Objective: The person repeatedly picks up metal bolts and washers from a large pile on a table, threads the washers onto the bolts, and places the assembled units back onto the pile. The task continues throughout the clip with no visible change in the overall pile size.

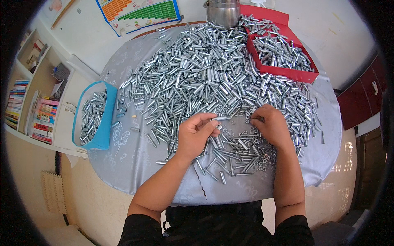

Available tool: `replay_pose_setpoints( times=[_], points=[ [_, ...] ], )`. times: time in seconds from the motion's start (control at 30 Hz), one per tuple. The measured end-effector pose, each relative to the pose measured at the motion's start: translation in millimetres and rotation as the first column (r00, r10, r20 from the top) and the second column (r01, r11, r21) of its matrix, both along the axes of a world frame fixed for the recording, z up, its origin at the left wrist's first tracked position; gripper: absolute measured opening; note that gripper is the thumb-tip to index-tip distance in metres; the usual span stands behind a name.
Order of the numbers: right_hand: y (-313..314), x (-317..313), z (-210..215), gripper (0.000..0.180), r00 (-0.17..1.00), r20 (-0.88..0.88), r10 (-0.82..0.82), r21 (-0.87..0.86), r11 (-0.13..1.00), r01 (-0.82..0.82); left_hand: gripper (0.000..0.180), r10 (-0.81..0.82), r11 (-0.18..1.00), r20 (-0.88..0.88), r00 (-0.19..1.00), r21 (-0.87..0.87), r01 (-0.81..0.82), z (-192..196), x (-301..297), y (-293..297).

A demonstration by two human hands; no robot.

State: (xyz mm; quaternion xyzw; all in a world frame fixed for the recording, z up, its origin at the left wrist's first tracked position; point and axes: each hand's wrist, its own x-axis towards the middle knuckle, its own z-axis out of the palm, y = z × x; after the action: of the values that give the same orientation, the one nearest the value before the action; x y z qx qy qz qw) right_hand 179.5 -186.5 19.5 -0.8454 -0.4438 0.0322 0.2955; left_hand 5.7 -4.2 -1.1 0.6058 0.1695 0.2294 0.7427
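A large heap of silvery metal sleeves and bolts (197, 69) spreads over the table in front of me. My left hand (193, 134) pinches a short metal sleeve (222, 118) between thumb and fingers, just above the heap's near edge. To its right, my right hand (271, 125) has its fingertips drawn together over small nuts and washers; whatever is between them is too small or hidden to make out. Between and below my hands lie loose bolts (242, 158) and several hex nuts and washers (259, 164).
A red box (287, 74) full of metal pieces stands at the back right. At the left edge sits a blue fabric bin (107, 123) with more pieces. A steel pot (223, 14) is behind the heap. The grey tablecloth (135, 172) shows at the near left.
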Motion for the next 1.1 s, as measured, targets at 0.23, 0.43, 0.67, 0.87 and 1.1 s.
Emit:
replay_pose_setpoints(
  times=[0.23, 0.43, 0.67, 0.87, 1.1],
  points=[
    [8, -8, 4, 0.008, 0.820, -0.571, 0.039, 0.251, 0.959, 0.130, 0.020, -0.009, 1.000, -0.029, 1.000, -0.005, 0.009, 0, -1, -1],
    [19, -24, 8, 0.007, 0.642, -0.740, 0.201, 0.372, 0.918, 0.141, 0.021, -0.036, 0.998, -0.030, 0.999, -0.051, 0.034, 0, 0, -1],
    [26, -37, 0, 0.007, 0.597, -0.759, 0.261, 0.442, 0.879, 0.178, 0.021, -0.033, 0.998, -0.019, 0.999, -0.063, 0.032, 2, 0, -1],
    [29, -39, -9, 0.010, 0.582, -0.740, 0.337, 0.510, 0.845, 0.159, 0.021, -0.054, 0.997, -0.028, 0.998, -0.052, 0.053, 1, 0, -2],
    [27, -40, -3, 0.017, 0.593, -0.757, 0.274, 0.434, 0.890, 0.143, 0.024, -0.064, 0.998, -0.059, 0.996, -0.018, 0.063, 3, -1, -3]
  ],
)
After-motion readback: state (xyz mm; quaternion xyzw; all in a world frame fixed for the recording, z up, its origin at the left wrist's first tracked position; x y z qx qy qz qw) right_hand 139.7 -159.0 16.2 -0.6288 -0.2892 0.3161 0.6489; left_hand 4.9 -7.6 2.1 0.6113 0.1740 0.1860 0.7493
